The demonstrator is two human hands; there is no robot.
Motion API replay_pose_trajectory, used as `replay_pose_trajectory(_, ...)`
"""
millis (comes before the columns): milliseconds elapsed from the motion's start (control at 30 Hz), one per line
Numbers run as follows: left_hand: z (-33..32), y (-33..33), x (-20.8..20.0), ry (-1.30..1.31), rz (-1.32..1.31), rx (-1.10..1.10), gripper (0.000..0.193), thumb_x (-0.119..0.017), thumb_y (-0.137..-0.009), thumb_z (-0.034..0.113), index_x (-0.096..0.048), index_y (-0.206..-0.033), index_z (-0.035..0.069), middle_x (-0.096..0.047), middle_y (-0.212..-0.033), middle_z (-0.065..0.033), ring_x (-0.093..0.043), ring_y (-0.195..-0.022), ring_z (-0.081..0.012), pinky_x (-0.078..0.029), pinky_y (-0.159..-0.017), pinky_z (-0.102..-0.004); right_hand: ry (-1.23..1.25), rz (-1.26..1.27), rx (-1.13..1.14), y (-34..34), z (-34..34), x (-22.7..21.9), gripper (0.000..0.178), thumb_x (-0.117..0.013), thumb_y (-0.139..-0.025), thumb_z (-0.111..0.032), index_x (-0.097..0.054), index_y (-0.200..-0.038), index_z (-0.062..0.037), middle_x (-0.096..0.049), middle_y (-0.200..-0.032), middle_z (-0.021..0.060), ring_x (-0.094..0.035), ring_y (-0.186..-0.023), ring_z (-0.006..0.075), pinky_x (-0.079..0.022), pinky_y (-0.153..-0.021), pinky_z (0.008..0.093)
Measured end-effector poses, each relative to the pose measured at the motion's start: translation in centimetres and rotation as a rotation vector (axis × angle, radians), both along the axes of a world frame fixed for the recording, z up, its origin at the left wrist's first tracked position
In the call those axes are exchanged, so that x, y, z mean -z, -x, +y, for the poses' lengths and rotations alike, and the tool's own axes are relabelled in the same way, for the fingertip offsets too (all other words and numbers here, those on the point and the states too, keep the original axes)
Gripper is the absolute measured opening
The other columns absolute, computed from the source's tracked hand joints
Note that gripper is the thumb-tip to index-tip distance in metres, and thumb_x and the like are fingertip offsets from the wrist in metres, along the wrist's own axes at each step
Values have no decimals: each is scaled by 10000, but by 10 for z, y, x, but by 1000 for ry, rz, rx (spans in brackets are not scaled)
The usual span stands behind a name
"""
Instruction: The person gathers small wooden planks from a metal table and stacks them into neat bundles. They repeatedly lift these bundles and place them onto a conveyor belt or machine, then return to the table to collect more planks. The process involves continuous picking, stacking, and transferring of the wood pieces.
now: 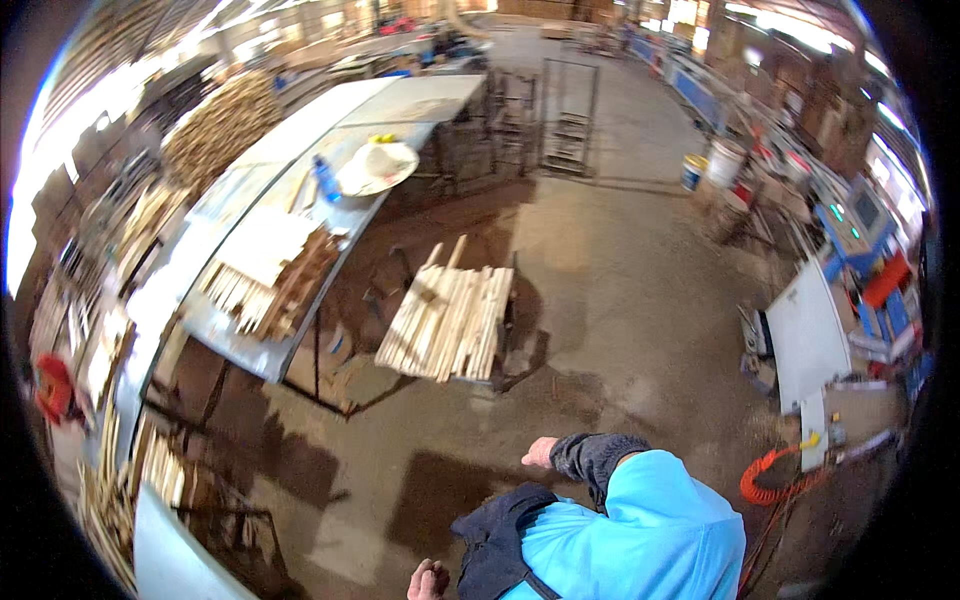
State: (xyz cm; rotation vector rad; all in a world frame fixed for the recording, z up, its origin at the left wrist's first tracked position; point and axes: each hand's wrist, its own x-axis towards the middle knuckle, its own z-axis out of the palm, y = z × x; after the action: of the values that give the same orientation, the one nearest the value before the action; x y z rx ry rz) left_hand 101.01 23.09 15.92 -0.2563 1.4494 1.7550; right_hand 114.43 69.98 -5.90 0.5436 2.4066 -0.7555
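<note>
At the lower edge my left hand [428, 580] hangs beside the dark navy front of my clothing, its fingers curled in, with nothing visible in them. My right hand [541, 452] reaches forward across my body, out of a dark cuff and a bright blue sleeve [665, 510]. It is small and blurred here, so how its fingers lie is unclear, and I see nothing in it. Both hands are over the concrete floor and touch nothing that I can see. Ahead of them, a stack of pale wooden strips [450, 325] rests on a low stand.
Left is a long metal-topped table [350, 130] with wood strips [240, 295], a blue bottle [326, 180] and a white hat-like item [378, 167]. At right stand a white panel [808, 335], an orange coiled hose [765, 482], a control box [858, 222] and buckets [725, 162].
</note>
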Motion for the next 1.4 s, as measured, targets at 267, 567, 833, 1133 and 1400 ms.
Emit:
replay_pose_trajectory(267, 149, 119, -26, 37, 101, 420, 399, -636, -1111, 211, -661, -1422, -38, -749, -1253, -93, -695, -1101, -188, -565, -971, -310, 388, 91, 771, -10, 29, 2, 360, -743, -1018, -449, -724, -895, -111, -669, -773, 33, -595, -655, 203, -469, -610, 405)
replay_pose_trajectory(567, 198, 220, 11, 117, 142, 845, 380, -647, -1096, 236, -713, -1363, -27, -755, -1236, -94, -684, -1078, -187, -549, -978, -327, 190, -117, 1024, -30, -63, 27, 637, -620, -1001, -607, -796, -1005, 6, -769, -929, 185, -721, -883, 369, -537, -823, 510)
replay_pose_trajectory(833, 242, 346, -23, 107, 291, 1080, 361, -675, -1065, 255, -738, -1275, -32, -741, -1049, -82, -655, -942, -187, -544, -868, -329, 273, -71, 1284, 68, -108, 16, 456, -696, -1011, -482, -834, -1130, -64, -800, -1044, 157, -746, -969, 321, -556, -884, 489)
replay_pose_trajectory(1133, 283, 460, 66, 6, 122, 1068, 270, -682, -1001, 145, -731, -1118, -93, -733, -942, -96, -682, -894, -171, -526, -775, -290, 97, -19, 924, 103, -131, 4, 580, -618, -982, -559, -808, -1200, -56, -768, -1207, 252, -703, -1170, 439, -534, -999, 531)
replay_pose_trajectory(1400, 343, 418, 67, 276, 185, 1302, 553, -725, -1007, 291, -667, -1448, -38, -743, -1330, -134, -679, -1189, -204, -513, -1047, -321, 602, -29, 1507, 76, -140, 14, 306, -659, -1038, -334, -712, -960, -43, -692, -822, 110, -665, -708, 268, -525, -623, 439)
